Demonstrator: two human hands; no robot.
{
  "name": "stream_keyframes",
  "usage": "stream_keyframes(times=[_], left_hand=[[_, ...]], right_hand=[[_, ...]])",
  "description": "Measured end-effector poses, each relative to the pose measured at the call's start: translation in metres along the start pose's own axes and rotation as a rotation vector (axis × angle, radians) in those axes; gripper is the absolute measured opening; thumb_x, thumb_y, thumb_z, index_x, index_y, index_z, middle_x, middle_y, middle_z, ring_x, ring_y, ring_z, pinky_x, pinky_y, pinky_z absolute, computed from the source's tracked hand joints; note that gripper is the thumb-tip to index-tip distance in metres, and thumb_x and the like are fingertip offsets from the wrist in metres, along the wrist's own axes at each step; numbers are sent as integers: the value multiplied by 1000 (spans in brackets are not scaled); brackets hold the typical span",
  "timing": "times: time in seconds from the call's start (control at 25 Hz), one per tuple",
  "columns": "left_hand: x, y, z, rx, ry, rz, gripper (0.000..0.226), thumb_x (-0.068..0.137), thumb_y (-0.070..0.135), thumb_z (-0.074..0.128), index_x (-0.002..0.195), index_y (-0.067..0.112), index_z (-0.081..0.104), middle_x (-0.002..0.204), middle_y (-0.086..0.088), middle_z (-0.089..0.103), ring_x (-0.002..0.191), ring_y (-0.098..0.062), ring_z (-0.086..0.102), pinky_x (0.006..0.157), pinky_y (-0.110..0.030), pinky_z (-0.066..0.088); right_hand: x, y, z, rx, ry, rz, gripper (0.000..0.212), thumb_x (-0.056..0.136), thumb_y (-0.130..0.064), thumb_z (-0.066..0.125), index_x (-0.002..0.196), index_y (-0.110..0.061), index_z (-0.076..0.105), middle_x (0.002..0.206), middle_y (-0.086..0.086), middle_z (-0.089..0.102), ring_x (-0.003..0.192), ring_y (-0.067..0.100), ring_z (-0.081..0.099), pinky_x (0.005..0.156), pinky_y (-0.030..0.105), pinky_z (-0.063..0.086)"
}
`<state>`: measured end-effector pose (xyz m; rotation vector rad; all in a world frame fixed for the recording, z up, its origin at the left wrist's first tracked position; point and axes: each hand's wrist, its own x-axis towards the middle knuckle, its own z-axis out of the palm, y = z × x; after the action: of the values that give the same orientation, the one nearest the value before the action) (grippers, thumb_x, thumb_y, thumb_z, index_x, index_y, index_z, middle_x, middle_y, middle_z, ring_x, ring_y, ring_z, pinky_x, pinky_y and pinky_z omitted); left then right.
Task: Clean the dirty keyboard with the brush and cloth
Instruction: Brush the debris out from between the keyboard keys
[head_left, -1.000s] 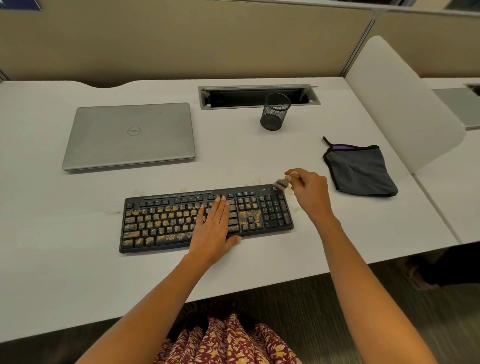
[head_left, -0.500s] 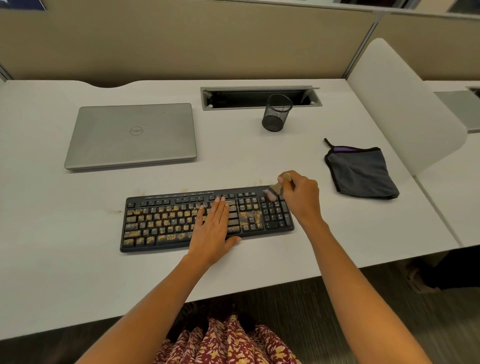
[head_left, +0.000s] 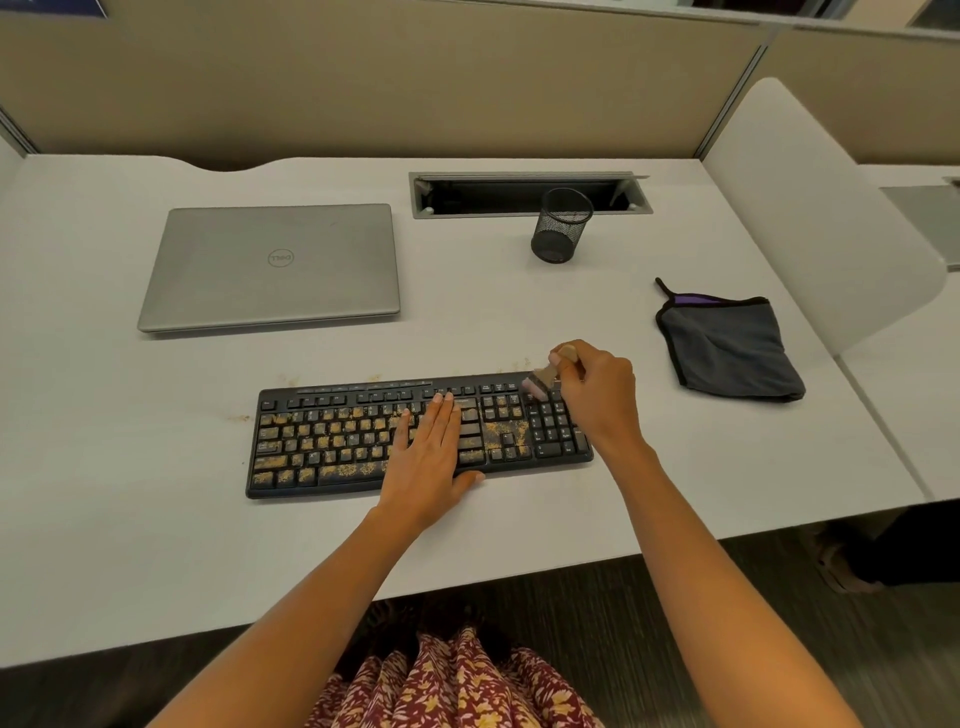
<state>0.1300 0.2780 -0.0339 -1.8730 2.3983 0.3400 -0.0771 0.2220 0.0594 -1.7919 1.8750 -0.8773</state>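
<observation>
Keyboard (head_left: 363, 441) grit remains centre-frame; left hand (head_left: 428, 457) lies flat, fingers spread, steadying it. Right hand (head_left: 597, 395) pinches brush (head_left: 543, 376) over the numpad: short outward strokes would work best.

Left grip (head_left: 428, 457) lies flat on the dusty keyboard (head_left: 332, 441); right grip (head_left: 597, 395) pinches the brush (head_left: 543, 382) over its 1 o'clock corner, cloth (head_left: 727, 348) at 2 o'clock.

We see a white desk (head_left: 156, 519) carrying a closed silver laptop (head_left: 270, 267), black mesh pen cup (head_left: 560, 226), folded grey cloth (head_left: 727, 351), and crumb-strewn black keyboard (head_left: 337, 441).
</observation>
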Motion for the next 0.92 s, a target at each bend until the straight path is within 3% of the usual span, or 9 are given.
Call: stream_keyframes(times=[0.16, 0.28, 0.44, 0.72, 0.92], left_hand=[[-1, -1, 0, 0, -3, -4, 93, 95, 69, 29, 155, 11, -12, 162, -6, -18, 143, -16, -26, 115, -47, -14], [-1, -1, 1, -1, -4, -9, 93, 95, 70, 29, 155, 11, -11, 163, -6, -18, 143, -16, -27, 118, -48, -10], [-1, -2, 2, -12, -1, -10, 93, 95, 69, 30, 155, 11, -10, 163, -6, -17, 142, -15, -27, 116, -46, -12], [0, -3, 2, -12, -22, -11, 94, 94, 71, 28, 155, 11, -12, 162, -5, -19, 142, -16, -27, 116, -46, -12], [0, -4, 3, -26, -11, -10, 94, 94, 71, 29, 156, 11, -10, 163, -6, -16, 143, -15, -25, 118, -48, -10]], right_hand=[[2, -5, 12, 16, -22, -21, 21, 98, -20, 56, 112, -13, 70, 98, 3, 73, 85, 11, 64, 68, -1, 38], [-6, -3, 21, -9, -37, -3, 22, 100, -19, 53, 111, -9, 69, 97, 7, 73, 83, 14, 63, 64, 2, 36], [-17, 2, 20, -92, -65, 42, 23, 101, -18, 49, 109, -6, 67, 97, 12, 71, 82, 21, 62, 62, 18, 39], [-16, 0, 6, -112, -56, 95, 25, 101, -15, 46, 106, -5, 69, 97, 9, 72, 76, 13, 56, 54, 7, 34], [-27, -6, 12, -102, -10, 56, 23, 101, -21, 49, 108, -7, 66, 93, 8, 70, 76, 13, 59, 55, 7, 36]])
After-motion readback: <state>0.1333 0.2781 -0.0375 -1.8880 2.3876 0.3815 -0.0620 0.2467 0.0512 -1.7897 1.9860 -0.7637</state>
